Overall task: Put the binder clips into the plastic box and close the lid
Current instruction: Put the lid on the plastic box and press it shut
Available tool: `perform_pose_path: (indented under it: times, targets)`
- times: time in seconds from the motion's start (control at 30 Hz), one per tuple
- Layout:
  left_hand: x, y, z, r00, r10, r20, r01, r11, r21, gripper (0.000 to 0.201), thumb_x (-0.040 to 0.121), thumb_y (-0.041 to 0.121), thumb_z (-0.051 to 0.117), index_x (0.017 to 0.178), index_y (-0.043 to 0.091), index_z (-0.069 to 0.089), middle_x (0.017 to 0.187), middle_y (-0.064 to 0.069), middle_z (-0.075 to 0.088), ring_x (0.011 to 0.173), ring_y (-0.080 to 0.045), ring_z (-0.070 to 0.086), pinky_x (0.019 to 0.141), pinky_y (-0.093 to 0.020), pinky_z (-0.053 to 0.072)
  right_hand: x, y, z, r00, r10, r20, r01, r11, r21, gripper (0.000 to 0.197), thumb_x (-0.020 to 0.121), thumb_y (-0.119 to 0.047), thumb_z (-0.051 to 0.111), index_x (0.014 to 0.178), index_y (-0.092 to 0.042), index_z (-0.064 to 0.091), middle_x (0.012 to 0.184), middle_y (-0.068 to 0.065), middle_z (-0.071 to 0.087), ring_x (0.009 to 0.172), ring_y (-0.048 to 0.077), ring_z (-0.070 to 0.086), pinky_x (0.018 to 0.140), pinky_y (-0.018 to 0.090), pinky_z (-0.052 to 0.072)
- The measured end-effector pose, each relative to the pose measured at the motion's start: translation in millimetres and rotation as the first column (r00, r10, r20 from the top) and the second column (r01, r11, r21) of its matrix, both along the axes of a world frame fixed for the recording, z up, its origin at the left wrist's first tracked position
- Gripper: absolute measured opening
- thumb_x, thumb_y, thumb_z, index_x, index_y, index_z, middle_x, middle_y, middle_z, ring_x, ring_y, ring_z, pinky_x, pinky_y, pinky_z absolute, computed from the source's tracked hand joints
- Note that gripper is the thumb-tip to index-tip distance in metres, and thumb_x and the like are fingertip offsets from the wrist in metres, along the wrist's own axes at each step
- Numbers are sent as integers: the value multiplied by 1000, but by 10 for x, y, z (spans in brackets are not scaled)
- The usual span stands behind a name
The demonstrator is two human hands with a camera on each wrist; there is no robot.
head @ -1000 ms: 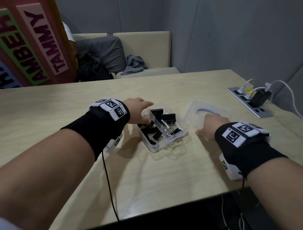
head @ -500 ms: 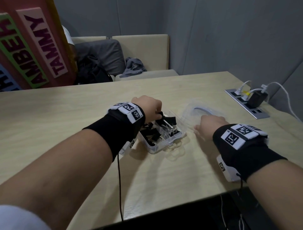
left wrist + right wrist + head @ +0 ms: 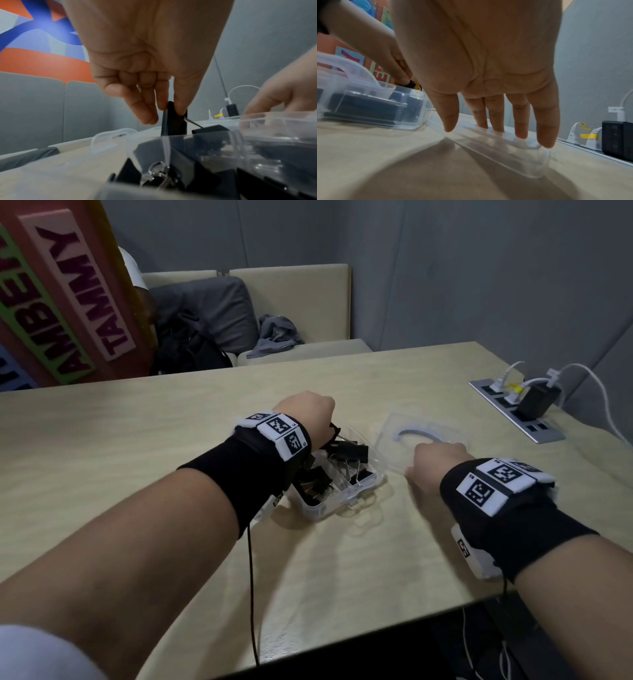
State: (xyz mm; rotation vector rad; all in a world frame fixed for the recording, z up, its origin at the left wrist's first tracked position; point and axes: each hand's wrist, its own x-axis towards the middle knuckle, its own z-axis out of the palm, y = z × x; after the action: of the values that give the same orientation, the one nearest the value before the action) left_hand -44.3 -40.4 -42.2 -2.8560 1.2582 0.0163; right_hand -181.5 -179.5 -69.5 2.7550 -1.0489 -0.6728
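A clear plastic box (image 3: 329, 508) sits mid-table with several black binder clips (image 3: 346, 451) inside. My left hand (image 3: 308, 414) hovers over its far side, thumb and fingers pinching one black binder clip (image 3: 176, 121) upright just above the box rim (image 3: 214, 135). The clear lid (image 3: 424, 429) lies flat on the table right of the box. On its near edge rests my right hand (image 3: 435, 460). In the right wrist view its straight fingertips (image 3: 520, 135) touch the lid (image 3: 513, 152), with the box (image 3: 368, 108) to the left.
A power strip (image 3: 517, 419) with white plugs and a black adapter (image 3: 536, 405) is set into the table at the right. The table's front edge (image 3: 376, 642) is close to my forearms. A bench with a grey cushion (image 3: 212, 309) stands behind.
My left hand has moved from the box's left side to over its far part and now pinches a clip above it. The right hand has stayed on the lid.
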Motion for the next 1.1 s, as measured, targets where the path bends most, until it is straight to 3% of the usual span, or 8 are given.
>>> perform_pose_path:
  times: [0.17,0.4,0.6,0.67,0.87,0.93,1.0,1.1]
  targets:
    - [39,10,14,999,-6,-44,7,1000,14,21,89,28,59,98,9,59,101,-12,66,88,-31,58,67,-32,43,-3,29,53,999,41,-20,-41,999,-26,31,101,-23,42,128,-12,53,129,7,59,123,28,50,103,33,35]
    - [145,-27,-41,995,54,-87,-50,998,43,28,93,23,54,117,9,61,114,-13,66,103,-32,62,72,-32,44,9,37,28,1000,9,4,-9,1000,-19,32,100,-24,44,129,-12,51,130,7,59,123,28,50,101,32,35]
    - [166,-135,-8,998,31,-56,-18,972,233,26,93,18,52,104,6,72,90,-6,64,97,-32,67,70,-33,45,51,16,-14,1000,25,-13,-26,999,-35,31,100,-26,45,127,-13,54,127,6,61,121,26,54,103,34,34]
    - [177,-123,-38,998,15,-56,1,963,270,26,94,24,52,106,9,70,94,-7,63,97,-30,65,76,-33,47,54,15,-30,999,34,-7,-34,998,-44,30,100,-26,45,125,-13,54,125,6,62,118,25,55,102,34,34]
    - [201,-87,-147,999,16,-52,2,946,326,36,100,19,43,131,11,57,130,-10,56,122,-29,55,81,-32,41,52,4,-48,999,32,28,-31,999,-39,29,100,-24,43,125,-12,54,125,7,62,118,25,55,102,33,34]
    - [188,-64,-103,999,17,-44,-6,971,239,41,99,22,44,139,19,51,136,-11,50,123,-31,53,82,-33,42,53,-6,-47,1000,6,29,-5,1000,-24,31,101,-24,43,127,-12,53,126,7,61,120,27,52,100,33,36]
    - [227,-12,-53,996,47,-73,-37,990,136,46,98,22,44,144,26,43,140,-11,47,126,-32,51,94,-37,45,30,-5,-30,997,-28,72,27,1000,10,33,100,-22,42,130,-12,52,128,10,58,123,32,47,94,33,40]
    - [332,99,9,990,89,-109,-87,996,21,44,97,20,44,141,24,46,137,-13,50,124,-33,52,98,-37,43,-8,4,66,956,-45,290,17,995,99,32,101,-19,41,129,-9,53,124,12,57,115,35,53,89,35,45]
